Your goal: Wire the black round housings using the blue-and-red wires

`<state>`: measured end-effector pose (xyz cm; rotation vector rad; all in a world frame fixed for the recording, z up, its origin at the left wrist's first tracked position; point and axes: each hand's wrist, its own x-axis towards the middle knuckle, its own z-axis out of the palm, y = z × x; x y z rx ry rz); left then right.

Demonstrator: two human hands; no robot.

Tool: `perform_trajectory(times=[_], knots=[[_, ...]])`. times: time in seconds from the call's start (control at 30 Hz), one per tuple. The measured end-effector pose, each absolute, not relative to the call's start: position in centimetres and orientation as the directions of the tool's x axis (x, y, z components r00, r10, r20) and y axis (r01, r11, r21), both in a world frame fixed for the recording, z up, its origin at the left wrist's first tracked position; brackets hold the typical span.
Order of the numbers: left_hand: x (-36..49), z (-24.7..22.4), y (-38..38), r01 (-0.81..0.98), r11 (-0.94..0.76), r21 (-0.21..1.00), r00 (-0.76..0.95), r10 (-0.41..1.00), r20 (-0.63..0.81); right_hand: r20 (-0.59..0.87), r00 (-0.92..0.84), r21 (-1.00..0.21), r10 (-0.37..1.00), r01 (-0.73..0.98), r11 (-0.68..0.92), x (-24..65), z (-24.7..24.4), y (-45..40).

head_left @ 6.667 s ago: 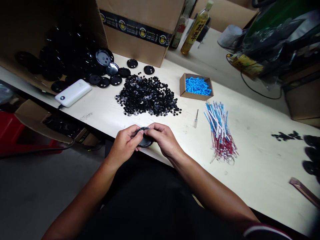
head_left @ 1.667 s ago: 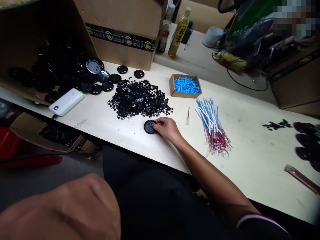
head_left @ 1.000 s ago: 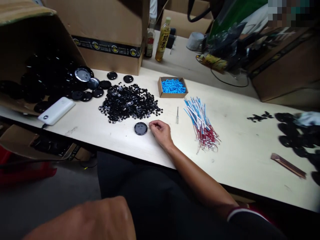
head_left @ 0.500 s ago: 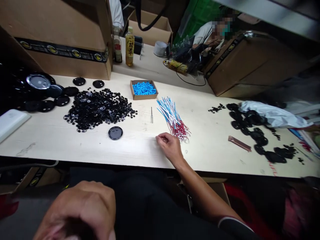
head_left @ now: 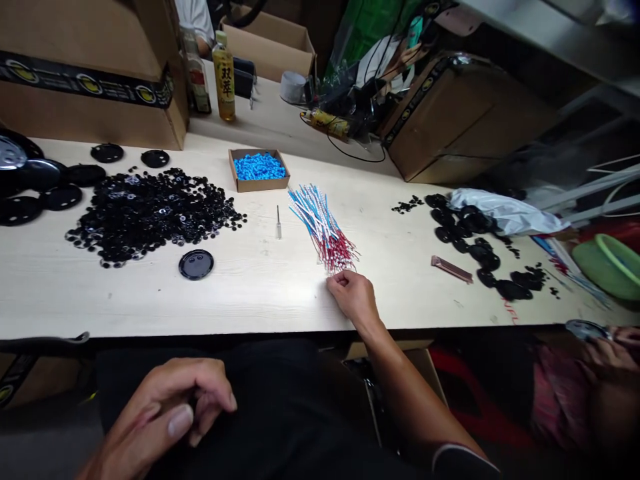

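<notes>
Aslant, wires (head_left: pixel 317 215), red ends (head_left: pixel 338 251) toward right hand (head_left: pixel 354 295).

Plenty of room along the front strip of the desk (head_left: pixel 260 303), from the black disc (head_left: pixel 197 265) over to the right hand (head_left: pixel 353 297). Straight ahead of that hand though, the wire bundle (head_left: pixel 323 227) blocks you. There's a lane left of it, but a thin tool (head_left: pixel 279 223) lies partway up and the carton of blue bits (head_left: pixel 263 187) plugs the far end. Wide gap on the right, up to the brown bar (head_left: pixel 451 269).
</notes>
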<state>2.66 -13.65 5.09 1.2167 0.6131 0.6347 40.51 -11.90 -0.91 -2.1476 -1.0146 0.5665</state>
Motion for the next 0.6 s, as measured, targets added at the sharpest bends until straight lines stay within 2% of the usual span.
perform_trajectory(times=[0.17,0.3,0.37,0.5,0.57,0.6], knots=[[1.8,3.3,-14.1,-0.134,0.276,0.952,0.644,0.755,-0.128,-0.250,0.556,-0.890,0.793,0.190,-0.414,41.7,0.4,-11.8],[1.7,2.1,-13.8,-0.133,0.345,0.929,0.622,0.759,-0.193,-0.338,0.474,-0.932,0.813,-0.045,-0.361,41.4,2.3,-11.5],[2.3,1.9,-13.4,-0.103,0.409,0.907,0.605,0.749,-0.270,-0.349,0.458,-0.936,0.818,-0.127,-0.328,40.5,2.8,-11.4],[4.9,2.9,-11.9,0.063,0.497,0.865,0.497,0.736,-0.459,-0.272,0.538,-0.962,0.798,-0.176,-0.210,37.1,2.8,-11.0],[6.5,3.7,-10.9,0.132,0.478,0.868,0.424,0.764,-0.486,-0.178,0.597,-0.983,0.782,-0.139,-0.117,35.2,3.0,-10.5],[7.2,4.1,-10.4,0.156,0.455,0.877,0.407,0.779,-0.477,-0.076,0.610,-0.996,0.789,-0.090,-0.026,34.1,3.2,-10.4]])
